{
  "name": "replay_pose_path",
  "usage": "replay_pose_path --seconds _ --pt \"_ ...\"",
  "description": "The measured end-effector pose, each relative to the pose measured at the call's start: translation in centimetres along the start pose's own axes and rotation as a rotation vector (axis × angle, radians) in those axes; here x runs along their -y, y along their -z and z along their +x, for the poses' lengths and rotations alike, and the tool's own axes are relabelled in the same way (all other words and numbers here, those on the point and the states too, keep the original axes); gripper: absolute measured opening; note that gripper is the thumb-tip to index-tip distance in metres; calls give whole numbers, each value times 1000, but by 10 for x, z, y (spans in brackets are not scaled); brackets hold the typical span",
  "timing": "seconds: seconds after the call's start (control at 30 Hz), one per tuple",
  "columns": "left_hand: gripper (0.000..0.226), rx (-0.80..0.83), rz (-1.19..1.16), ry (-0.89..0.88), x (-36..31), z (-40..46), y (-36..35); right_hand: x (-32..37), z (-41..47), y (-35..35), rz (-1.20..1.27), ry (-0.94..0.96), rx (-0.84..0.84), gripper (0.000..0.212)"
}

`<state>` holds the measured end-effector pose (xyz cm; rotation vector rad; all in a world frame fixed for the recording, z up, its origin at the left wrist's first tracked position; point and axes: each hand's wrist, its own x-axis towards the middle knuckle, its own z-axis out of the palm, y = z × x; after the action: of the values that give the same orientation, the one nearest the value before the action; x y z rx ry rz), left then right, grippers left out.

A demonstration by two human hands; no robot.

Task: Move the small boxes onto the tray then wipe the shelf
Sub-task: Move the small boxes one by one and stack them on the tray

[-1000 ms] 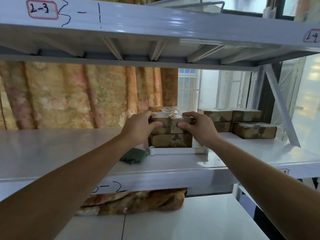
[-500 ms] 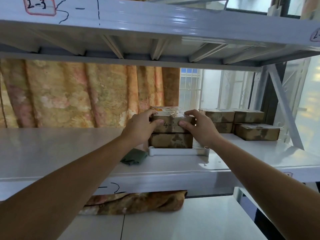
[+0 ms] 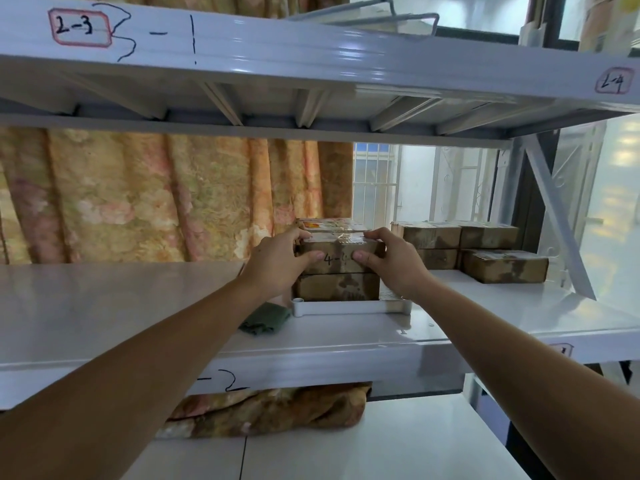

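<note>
A white tray (image 3: 349, 308) sits on the middle shelf (image 3: 138, 306) and carries a stack of small brown boxes. My left hand (image 3: 277, 268) and my right hand (image 3: 394, 265) grip the two ends of the top front box (image 3: 337, 256), which rests on a lower box (image 3: 339, 287). Another box (image 3: 332, 225) with a coloured label stands behind it. Several more small boxes (image 3: 502, 265) remain stacked on the shelf to the right of the tray. A dark green cloth (image 3: 265, 318) lies crumpled just left of the tray.
The upper shelf (image 3: 311, 64) hangs low overhead. A diagonal brace (image 3: 557, 216) crosses the right end. A floral curtain (image 3: 156, 195) hangs behind the shelf, and the lower shelf (image 3: 346, 445) has curtain fabric bunched on it.
Both hands stay on the top box on the tray stack; only the view shifts slightly.
</note>
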<state>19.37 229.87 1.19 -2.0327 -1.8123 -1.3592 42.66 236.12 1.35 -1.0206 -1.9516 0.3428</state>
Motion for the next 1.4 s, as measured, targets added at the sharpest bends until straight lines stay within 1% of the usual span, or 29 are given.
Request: replay_pose_path --seconds 0.2,0.4,0.53,0.7,0.77,0.83,0.9,0.97,1.07,1.1,1.17,1.2,1.27,1.33,1.4 --pt "45 -11 -10 -8 -2 -5 -2 3 -6 1 -43 9 -1 55" --pt "51 31 52 -24 0 -3 -2 4 -6 0 -78 30 -3 55" --pt "50 40 48 -17 -3 -4 -4 0 -6 -1 -54 23 -24 54" --pt "48 50 33 30 -9 -7 -2 -4 -5 1 -34 47 -5 56" --pt "48 62 22 54 -12 -9 -2 -7 -3 6 -17 75 41 57" --pt "49 79 45 90 -16 -10 -1 -13 0 16 -3 108 138 64" --pt "53 73 137 138 -24 -8 1 -22 3 34 -10 130 247 73" --pt "59 16 244 166 -38 -5 -1 -33 7 57 -32 145 287 75" --pt "56 -86 465 79 -69 0 -16 -55 13 99 -84 171 287 68" --pt "54 -99 544 38 -80 3 -23 -66 15 113 -129 183 291 64" --pt "53 -98 618 -36 -105 7 -41 -88 19 141 -152 187 317 52" --pt "52 -89 624 -70 -117 10 -51 -100 20 155 -175 194 328 46" --pt "51 -41 613 -131 -142 16 -73 -121 22 180 -346 239 356 38" --pt "51 53 603 -175 -164 25 -97 -140 26 200 -524 252 386 42" --pt "50 121 584 -181 -182 33 -120 -160 32 214 -610 214 403 51"
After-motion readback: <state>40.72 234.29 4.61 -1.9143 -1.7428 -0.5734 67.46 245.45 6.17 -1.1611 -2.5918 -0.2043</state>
